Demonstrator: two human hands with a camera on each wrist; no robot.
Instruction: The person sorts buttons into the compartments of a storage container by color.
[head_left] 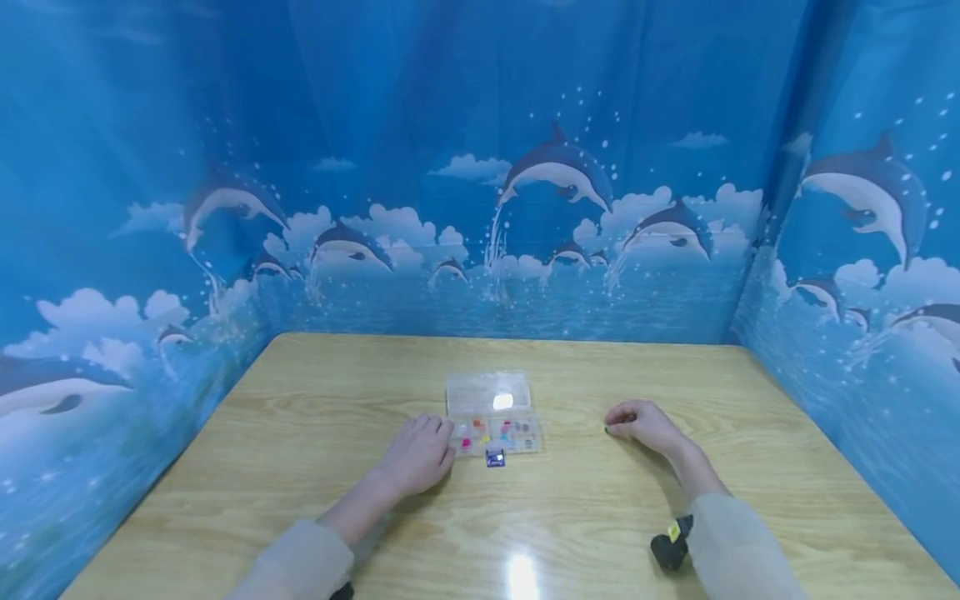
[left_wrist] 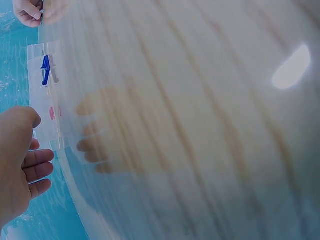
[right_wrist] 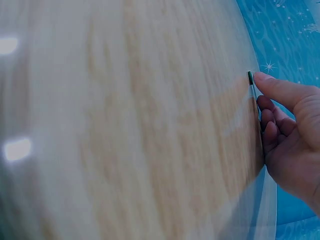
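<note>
A clear plastic compartment box lies with its lid open on the wooden table, small colourful pieces in its compartments. My left hand grips the left end of this box; in the left wrist view the thumb lies over the near side and the other fingers are partly bent. A small dark blue piece with a shiny middle stands at the box's front edge. Right of the box, my right hand pinches a tiny dark green piece low at the tabletop. Its other fingers are curled in.
The light wooden table reflects a bright light near its front. Blue curtains with dolphins hang behind it and along both sides. A black wrist device sits by the right sleeve.
</note>
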